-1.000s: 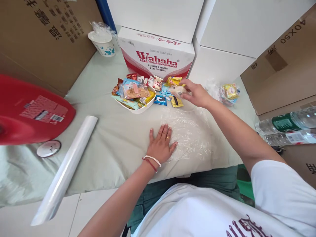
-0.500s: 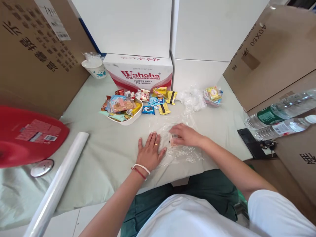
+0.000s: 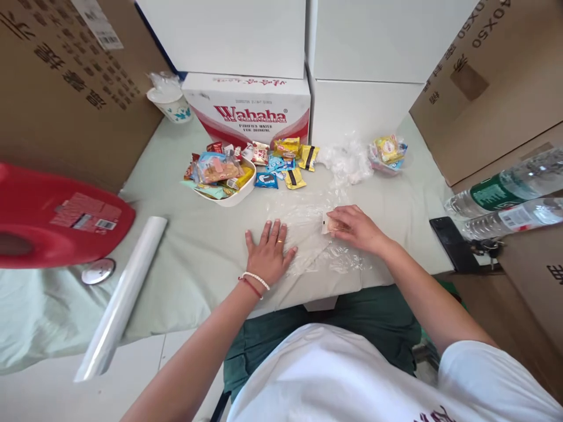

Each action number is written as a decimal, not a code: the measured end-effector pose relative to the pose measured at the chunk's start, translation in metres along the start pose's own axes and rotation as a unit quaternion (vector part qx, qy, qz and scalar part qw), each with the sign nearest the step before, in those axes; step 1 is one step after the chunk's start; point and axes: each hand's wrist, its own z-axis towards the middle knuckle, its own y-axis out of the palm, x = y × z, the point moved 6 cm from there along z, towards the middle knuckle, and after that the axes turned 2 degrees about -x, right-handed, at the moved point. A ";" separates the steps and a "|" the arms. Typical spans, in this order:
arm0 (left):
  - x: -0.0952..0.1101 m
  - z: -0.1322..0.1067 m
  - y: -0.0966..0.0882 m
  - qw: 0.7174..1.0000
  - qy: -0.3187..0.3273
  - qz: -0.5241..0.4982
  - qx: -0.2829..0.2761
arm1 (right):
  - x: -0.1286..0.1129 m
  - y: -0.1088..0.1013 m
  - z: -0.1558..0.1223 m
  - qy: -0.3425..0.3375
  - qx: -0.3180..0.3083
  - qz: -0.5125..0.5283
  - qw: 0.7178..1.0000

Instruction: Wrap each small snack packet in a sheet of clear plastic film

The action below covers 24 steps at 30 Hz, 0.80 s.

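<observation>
A sheet of clear plastic wrap [image 3: 314, 240] lies spread on the pale green tablecloth [image 3: 197, 258] in front of me. My left hand [image 3: 268, 253] lies flat on its left edge, fingers spread. My right hand [image 3: 357, 227] is closed around a small wrapped snack [image 3: 328, 224], which it holds against the middle of the wrap. Behind the wrap stands a white bowl [image 3: 233, 196] heaped with snack packets, and several more packets [image 3: 285, 161] are scattered beside it.
A roll of plastic wrap [image 3: 123, 296] lies at the left beside a red container [image 3: 57, 214] and a metal lid [image 3: 97, 271]. A Wahaha box [image 3: 246, 108], white boxes and brown cartons ring the table. Crumpled plastic [image 3: 347, 163], a wrapped bundle of snacks [image 3: 387, 151], a phone [image 3: 453, 243] and two water bottles [image 3: 505, 202] are at the right.
My right hand brought a small snack from the pile at the back down onto the plastic wrap. My left hand stayed flat on the wrap.
</observation>
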 end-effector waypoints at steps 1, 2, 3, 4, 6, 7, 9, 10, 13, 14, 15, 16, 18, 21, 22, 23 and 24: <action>0.001 -0.001 0.000 1.000 -0.003 0.003 0.000 | -0.006 -0.003 0.005 -0.010 0.019 0.013 1.000; 0.001 -0.002 -0.001 1.000 -0.004 0.005 0.001 | -0.013 -0.002 0.011 -0.025 0.029 0.019 0.999; 0.001 -0.002 -0.002 1.000 -0.004 0.005 0.002 | -0.020 0.003 0.018 -0.042 0.028 0.018 0.999; -0.001 -0.003 -0.002 1.000 -0.003 0.003 0.001 | -0.027 0.012 0.026 -0.057 0.013 0.011 0.998; -0.009 -0.003 -0.003 1.000 -0.012 -0.015 -0.009 | -0.034 0.036 0.037 -0.074 -0.041 -0.006 0.996; -0.016 -0.003 -0.003 0.999 -0.021 -0.030 -0.016 | -0.035 0.045 0.040 -0.076 -0.066 -0.013 0.995; -0.033 -0.005 -0.007 0.997 -0.041 -0.061 -0.021 | -0.035 0.052 0.033 -0.079 -0.075 -0.011 0.994; -0.042 -0.007 -0.011 0.996 -0.043 -0.075 -0.016 | -0.035 0.047 0.025 -0.081 -0.057 0.001 0.995; -0.059 -0.024 -0.028 0.996 0.014 -0.088 0.021 | -0.033 0.025 -0.020 -0.083 0.006 0.064 0.994; -0.059 -0.031 -0.032 0.995 0.054 -0.084 0.027 | -0.031 0.022 -0.038 -0.081 0.005 0.085 0.993; -0.057 -0.040 -0.035 0.992 0.099 -0.079 0.022 | -0.030 0.023 -0.054 -0.078 -0.006 0.096 0.992; -0.053 -0.048 -0.036 0.986 0.146 -0.075 0.008 | -0.028 0.027 -0.069 -0.070 -0.018 0.098 0.993; -0.044 -0.062 -0.031 0.973 0.217 -0.076 -0.034 | -0.022 0.039 -0.090 -0.049 -0.020 0.090 0.995; -0.037 -0.066 -0.021 0.970 0.220 -0.083 -0.056 | -0.014 0.052 -0.098 -0.022 0.025 0.092 0.995; -0.038 -0.062 -0.019 0.975 0.199 -0.089 -0.048 | -0.012 0.052 -0.095 -0.022 0.037 0.100 0.994; -0.038 -0.057 -0.019 0.978 0.177 -0.101 -0.037 | -0.011 0.050 -0.089 -0.025 0.039 0.109 0.993; -0.039 -0.050 -0.020 0.980 0.156 -0.120 -0.026 | -0.009 0.045 -0.082 -0.029 0.033 0.119 0.992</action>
